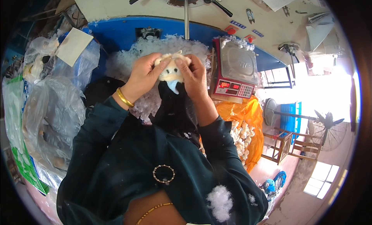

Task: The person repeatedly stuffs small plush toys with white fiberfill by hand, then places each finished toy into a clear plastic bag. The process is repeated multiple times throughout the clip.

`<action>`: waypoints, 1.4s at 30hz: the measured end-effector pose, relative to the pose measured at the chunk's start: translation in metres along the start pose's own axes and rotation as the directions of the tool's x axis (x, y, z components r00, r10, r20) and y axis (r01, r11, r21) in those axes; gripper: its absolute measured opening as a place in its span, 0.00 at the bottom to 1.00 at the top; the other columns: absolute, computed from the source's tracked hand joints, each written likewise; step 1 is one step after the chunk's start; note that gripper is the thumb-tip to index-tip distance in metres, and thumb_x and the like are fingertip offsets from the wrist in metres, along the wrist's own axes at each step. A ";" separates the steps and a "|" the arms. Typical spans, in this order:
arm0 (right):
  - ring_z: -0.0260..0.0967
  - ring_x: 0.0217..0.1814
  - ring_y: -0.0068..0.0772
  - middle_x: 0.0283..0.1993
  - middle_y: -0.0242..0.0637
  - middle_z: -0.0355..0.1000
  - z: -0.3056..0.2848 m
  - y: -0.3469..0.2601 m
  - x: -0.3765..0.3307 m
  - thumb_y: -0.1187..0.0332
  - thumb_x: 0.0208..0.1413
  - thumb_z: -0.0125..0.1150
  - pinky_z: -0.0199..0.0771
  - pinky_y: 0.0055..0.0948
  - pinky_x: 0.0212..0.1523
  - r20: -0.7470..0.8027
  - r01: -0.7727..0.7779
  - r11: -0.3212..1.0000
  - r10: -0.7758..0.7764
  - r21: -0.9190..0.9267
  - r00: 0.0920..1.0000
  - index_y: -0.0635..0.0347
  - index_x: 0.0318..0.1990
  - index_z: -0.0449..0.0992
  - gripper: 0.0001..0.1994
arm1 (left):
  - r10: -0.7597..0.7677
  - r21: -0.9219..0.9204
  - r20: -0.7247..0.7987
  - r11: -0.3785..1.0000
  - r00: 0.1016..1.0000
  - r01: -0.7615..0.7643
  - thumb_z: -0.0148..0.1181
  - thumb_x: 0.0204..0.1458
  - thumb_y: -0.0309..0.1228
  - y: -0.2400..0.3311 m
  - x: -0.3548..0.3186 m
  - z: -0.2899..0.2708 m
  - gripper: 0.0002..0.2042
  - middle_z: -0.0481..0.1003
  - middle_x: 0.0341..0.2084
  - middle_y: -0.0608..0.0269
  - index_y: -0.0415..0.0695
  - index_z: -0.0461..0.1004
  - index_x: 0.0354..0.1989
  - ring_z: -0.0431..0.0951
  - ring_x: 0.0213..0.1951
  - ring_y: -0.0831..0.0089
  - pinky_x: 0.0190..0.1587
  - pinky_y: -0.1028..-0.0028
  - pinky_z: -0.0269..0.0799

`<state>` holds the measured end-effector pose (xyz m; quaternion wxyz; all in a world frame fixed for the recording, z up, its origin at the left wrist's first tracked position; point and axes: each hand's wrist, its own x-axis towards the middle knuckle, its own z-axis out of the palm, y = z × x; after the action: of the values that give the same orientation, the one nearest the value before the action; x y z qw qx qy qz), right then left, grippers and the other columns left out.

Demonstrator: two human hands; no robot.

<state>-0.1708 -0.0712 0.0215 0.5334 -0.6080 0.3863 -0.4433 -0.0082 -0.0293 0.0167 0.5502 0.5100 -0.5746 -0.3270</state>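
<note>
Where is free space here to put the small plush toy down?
The scale's steel pan is bare, between the white stuffing heap and the window. Crowded elsewhere: plastic bags at left, orange bag at right. Both hands hold the toy.

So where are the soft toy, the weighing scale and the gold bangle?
soft toy (170, 73): head view, on its cream plush body between the hands.
weighing scale (237, 64): head view, on its metal pan.
gold bangle (125, 97): head view, on the band at the left wrist.

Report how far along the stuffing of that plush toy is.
Done: the toy's cream head already looks plump. In hand: left hand and right hand both pinch it over the white fibre pile. Left: its dark body hangs limp; the scale pan is bare.
</note>
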 end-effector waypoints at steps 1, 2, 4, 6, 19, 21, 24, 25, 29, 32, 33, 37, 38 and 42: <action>0.60 0.28 0.13 0.26 0.26 0.67 -0.001 0.000 0.005 0.66 0.58 0.62 0.60 0.18 0.26 -0.032 0.018 1.000 -0.018 -0.001 0.999 0.65 0.35 0.72 0.10 | 0.021 0.034 -0.007 0.999 1.000 -0.020 0.57 0.56 0.36 -0.003 0.006 0.003 0.13 0.68 0.18 0.56 0.36 0.72 0.31 0.66 0.20 0.70 0.25 0.71 0.63; 0.60 0.27 0.13 0.26 0.25 0.67 -0.001 -0.002 0.012 0.65 0.58 0.61 0.60 0.18 0.26 -0.065 0.037 0.999 -0.037 -0.002 0.997 0.65 0.34 0.72 0.10 | 0.041 0.067 -0.013 0.997 0.999 -0.040 0.56 0.57 0.38 -0.006 0.014 0.007 0.14 0.68 0.18 0.54 0.37 0.72 0.31 0.65 0.20 0.67 0.25 0.70 0.63; 0.59 0.26 0.14 0.23 0.26 0.66 -0.004 -0.001 0.034 0.65 0.57 0.61 0.60 0.20 0.25 -0.171 0.042 0.997 -0.054 -0.070 0.984 0.65 0.29 0.71 0.11 | 0.081 0.074 -0.086 0.994 0.993 -0.075 0.54 0.58 0.38 -0.014 0.040 0.017 0.15 0.66 0.16 0.52 0.37 0.71 0.27 0.62 0.18 0.63 0.24 0.67 0.61; 0.59 0.26 0.15 0.22 0.27 0.65 -0.012 0.015 0.072 0.66 0.56 0.61 0.60 0.21 0.24 -0.240 0.039 0.992 -0.067 -0.120 0.968 0.65 0.28 0.71 0.12 | 0.067 0.134 -0.104 0.990 0.992 -0.053 0.54 0.58 0.37 -0.022 0.072 0.019 0.15 0.64 0.15 0.53 0.37 0.70 0.25 0.61 0.18 0.64 0.23 0.67 0.60; 0.59 0.23 0.18 0.21 0.34 0.67 -0.015 0.026 0.156 0.66 0.54 0.62 0.61 0.25 0.23 -0.343 0.055 0.998 -0.066 -0.042 0.937 0.67 0.25 0.70 0.13 | 0.020 -0.011 -0.172 1.000 0.985 -0.022 0.54 0.57 0.38 -0.049 0.158 0.032 0.17 0.67 0.12 0.59 0.36 0.72 0.23 0.62 0.17 0.72 0.23 0.69 0.62; 0.58 0.23 0.18 0.20 0.33 0.66 -0.015 0.029 0.141 0.66 0.55 0.62 0.60 0.25 0.23 -0.321 0.078 0.994 -0.100 -0.078 0.942 0.67 0.24 0.70 0.14 | 0.082 0.081 -0.146 0.994 0.986 -0.071 0.54 0.57 0.38 -0.049 0.144 0.027 0.17 0.67 0.12 0.58 0.36 0.72 0.23 0.62 0.17 0.71 0.23 0.69 0.61; 0.58 0.24 0.15 0.22 0.28 0.66 -0.012 0.021 0.116 0.67 0.57 0.60 0.59 0.21 0.23 -0.260 0.078 0.996 -0.089 -0.054 0.962 0.64 0.27 0.70 0.11 | 0.086 0.120 -0.125 0.990 0.988 -0.071 0.54 0.58 0.38 -0.042 0.121 0.023 0.17 0.66 0.13 0.57 0.36 0.73 0.24 0.62 0.17 0.72 0.22 0.70 0.61; 0.59 0.24 0.14 0.23 0.27 0.66 -0.013 0.017 0.109 0.68 0.58 0.60 0.59 0.20 0.24 -0.236 0.082 0.996 -0.086 -0.027 0.968 0.64 0.28 0.71 0.10 | 0.094 0.113 -0.122 0.990 0.988 -0.080 0.53 0.59 0.38 -0.035 0.113 0.024 0.17 0.66 0.13 0.58 0.37 0.73 0.25 0.61 0.18 0.75 0.22 0.72 0.61; 0.60 0.26 0.12 0.25 0.24 0.66 -0.029 0.023 0.105 0.68 0.58 0.60 0.60 0.17 0.26 -0.161 0.134 0.985 -0.116 0.105 0.980 0.61 0.31 0.72 0.07 | 0.222 0.245 -0.159 0.953 0.962 -0.180 0.55 0.58 0.34 -0.028 0.100 0.039 0.14 0.69 0.15 0.53 0.37 0.74 0.25 0.66 0.17 0.67 0.22 0.73 0.63; 0.59 0.25 0.11 0.24 0.23 0.66 -0.028 0.023 0.100 0.68 0.57 0.62 0.59 0.16 0.25 -0.182 0.114 0.988 -0.094 0.102 0.979 0.60 0.29 0.72 0.08 | 0.301 0.357 -0.167 0.906 0.939 -0.227 0.56 0.57 0.32 -0.031 0.097 0.040 0.11 0.72 0.19 0.50 0.38 0.75 0.27 0.72 0.20 0.59 0.23 0.71 0.65; 0.59 0.24 0.11 0.24 0.23 0.66 -0.026 0.021 0.094 0.68 0.56 0.63 0.59 0.15 0.25 -0.193 0.102 0.991 -0.085 0.083 0.977 0.60 0.28 0.71 0.08 | 0.336 0.388 -0.164 0.887 0.928 -0.252 0.56 0.57 0.32 -0.035 0.096 0.037 0.10 0.72 0.20 0.50 0.38 0.76 0.27 0.72 0.21 0.59 0.24 0.70 0.66; 0.57 0.22 0.09 0.23 0.22 0.67 -0.003 0.006 0.073 0.72 0.52 0.66 0.53 0.14 0.21 -0.287 0.061 0.971 0.009 0.231 0.958 0.58 0.25 0.72 0.08 | 0.362 0.345 -0.101 0.887 0.927 -0.308 0.56 0.56 0.31 -0.045 0.100 0.017 0.09 0.72 0.21 0.50 0.39 0.76 0.28 0.73 0.23 0.56 0.26 0.68 0.67; 0.58 0.22 0.10 0.23 0.23 0.68 -0.003 0.007 0.072 0.72 0.52 0.66 0.55 0.14 0.21 -0.285 0.063 0.963 0.014 0.261 0.958 0.58 0.25 0.72 0.08 | 0.368 0.357 -0.091 0.879 0.925 -0.314 0.56 0.56 0.31 -0.044 0.100 0.016 0.10 0.72 0.21 0.50 0.39 0.75 0.27 0.73 0.23 0.56 0.26 0.67 0.67; 0.63 0.23 0.13 0.26 0.27 0.72 -0.019 0.020 0.081 0.72 0.53 0.66 0.62 0.14 0.22 -0.231 -0.002 0.907 0.110 0.421 0.967 0.58 0.27 0.74 0.07 | 0.404 0.408 -0.074 0.847 0.912 -0.342 0.55 0.56 0.31 -0.032 0.095 0.022 0.11 0.71 0.19 0.49 0.38 0.72 0.25 0.71 0.22 0.53 0.25 0.64 0.66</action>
<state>-0.1641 -0.1558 0.0128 0.6108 -0.4078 0.3639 -0.5729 -0.0102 -0.1314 0.0110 0.5354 0.5108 -0.6706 -0.0526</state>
